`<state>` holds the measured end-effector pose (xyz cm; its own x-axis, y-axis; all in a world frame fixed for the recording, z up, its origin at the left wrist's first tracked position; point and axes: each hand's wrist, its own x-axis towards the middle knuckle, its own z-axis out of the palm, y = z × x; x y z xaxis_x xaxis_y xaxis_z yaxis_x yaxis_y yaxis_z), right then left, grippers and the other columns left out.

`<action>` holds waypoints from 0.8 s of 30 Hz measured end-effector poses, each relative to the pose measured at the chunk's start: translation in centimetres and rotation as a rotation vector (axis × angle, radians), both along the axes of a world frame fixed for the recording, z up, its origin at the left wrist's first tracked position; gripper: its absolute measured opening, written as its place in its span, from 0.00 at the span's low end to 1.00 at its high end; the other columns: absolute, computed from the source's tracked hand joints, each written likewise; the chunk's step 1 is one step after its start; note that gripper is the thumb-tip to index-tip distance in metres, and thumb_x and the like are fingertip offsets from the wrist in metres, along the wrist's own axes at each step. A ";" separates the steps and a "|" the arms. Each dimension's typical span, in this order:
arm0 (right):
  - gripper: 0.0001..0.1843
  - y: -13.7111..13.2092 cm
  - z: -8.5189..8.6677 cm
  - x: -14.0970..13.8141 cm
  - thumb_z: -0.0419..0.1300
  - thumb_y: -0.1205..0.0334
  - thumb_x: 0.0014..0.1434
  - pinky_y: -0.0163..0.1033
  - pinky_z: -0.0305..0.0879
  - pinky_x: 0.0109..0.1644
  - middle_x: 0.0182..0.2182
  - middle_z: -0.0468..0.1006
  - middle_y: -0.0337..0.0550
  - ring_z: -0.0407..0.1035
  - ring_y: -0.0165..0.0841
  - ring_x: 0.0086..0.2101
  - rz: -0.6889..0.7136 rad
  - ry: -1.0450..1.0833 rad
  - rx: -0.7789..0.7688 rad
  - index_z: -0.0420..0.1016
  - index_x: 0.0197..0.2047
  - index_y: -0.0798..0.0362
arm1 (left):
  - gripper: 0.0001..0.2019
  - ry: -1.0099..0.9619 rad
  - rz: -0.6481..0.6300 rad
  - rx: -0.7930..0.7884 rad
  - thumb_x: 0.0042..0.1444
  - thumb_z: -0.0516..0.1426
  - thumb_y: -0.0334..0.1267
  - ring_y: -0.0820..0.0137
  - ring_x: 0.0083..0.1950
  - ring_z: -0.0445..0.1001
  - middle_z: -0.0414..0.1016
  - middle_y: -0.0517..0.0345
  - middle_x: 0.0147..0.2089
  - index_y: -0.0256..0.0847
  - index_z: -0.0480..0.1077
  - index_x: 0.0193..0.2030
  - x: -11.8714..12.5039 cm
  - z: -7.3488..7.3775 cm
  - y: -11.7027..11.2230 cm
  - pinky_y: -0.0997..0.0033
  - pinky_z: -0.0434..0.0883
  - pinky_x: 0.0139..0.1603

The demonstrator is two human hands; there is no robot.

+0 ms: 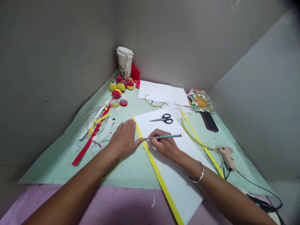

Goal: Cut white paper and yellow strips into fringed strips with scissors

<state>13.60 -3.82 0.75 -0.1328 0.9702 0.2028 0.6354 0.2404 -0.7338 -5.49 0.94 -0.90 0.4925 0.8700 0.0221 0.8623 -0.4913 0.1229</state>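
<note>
A light blue pencil (170,136) is pinched in my right hand (164,143), its tip at the edge of a yellow strip (153,162). That strip lies along the left side of a large white sheet (185,184). My left hand (125,137) rests flat, fingers stretched out, by the strip's upper part, with the thumb pointing toward the pencil tip. Black-handled scissors (165,118) lie on the sheet above my right hand, blades pointing left.
Red, yellow and white strips (93,137) lie at left, below several red and yellow balls (120,86) and a white cup (125,61). On the right are a glue gun (227,157) with a cable, a dark phone (209,121), another yellow strip (198,137) and a packet (201,101).
</note>
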 end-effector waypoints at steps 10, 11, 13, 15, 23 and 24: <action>0.14 -4.1 -0.5 3.0 0.55 0.64 0.65 0.48 0.69 0.53 0.48 0.80 0.49 0.73 0.41 0.49 0.327 -0.181 0.269 0.71 0.54 0.47 | 0.39 -0.002 0.005 -0.020 0.61 0.49 0.55 0.48 0.73 0.52 0.53 0.29 0.72 0.22 0.54 0.69 0.1 0.3 0.1 0.53 0.50 0.70; 0.15 -4.4 -1.0 3.2 0.56 0.64 0.65 0.49 0.68 0.55 0.50 0.79 0.50 0.72 0.42 0.52 0.368 -0.205 0.266 0.69 0.55 0.47 | 0.39 -0.001 -0.002 -0.013 0.61 0.49 0.55 0.48 0.72 0.52 0.54 0.30 0.72 0.21 0.54 0.68 0.1 0.3 0.1 0.53 0.50 0.70; 0.17 -4.9 -1.8 3.2 0.57 0.64 0.64 0.50 0.66 0.58 0.53 0.78 0.51 0.69 0.42 0.55 0.406 -0.233 0.258 0.67 0.56 0.47 | 0.39 0.004 -0.014 0.001 0.61 0.49 0.55 0.48 0.72 0.53 0.55 0.29 0.71 0.21 0.55 0.68 0.0 0.3 0.2 0.53 0.50 0.70; 0.16 -5.0 -2.3 3.1 0.57 0.65 0.64 0.50 0.65 0.58 0.53 0.77 0.52 0.68 0.42 0.57 0.411 -0.242 0.263 0.66 0.56 0.48 | 0.39 0.013 -0.016 0.003 0.61 0.49 0.55 0.48 0.72 0.53 0.55 0.30 0.71 0.20 0.55 0.68 0.0 0.2 0.3 0.52 0.49 0.70; 0.14 -3.9 -2.3 2.1 0.57 0.67 0.64 0.48 0.65 0.55 0.51 0.77 0.53 0.69 0.42 0.54 0.405 -0.252 0.273 0.66 0.52 0.49 | 0.40 0.046 -0.011 -0.027 0.61 0.49 0.56 0.50 0.73 0.50 0.52 0.31 0.73 0.22 0.53 0.69 -0.5 0.2 1.9 0.53 0.47 0.70; 0.13 -3.7 -2.4 1.9 0.57 0.67 0.64 0.48 0.66 0.54 0.50 0.77 0.53 0.69 0.42 0.53 0.406 -0.248 0.284 0.67 0.51 0.49 | 0.40 0.056 -0.015 -0.031 0.61 0.49 0.56 0.50 0.73 0.50 0.51 0.31 0.73 0.22 0.53 0.69 -0.6 0.3 2.3 0.53 0.47 0.70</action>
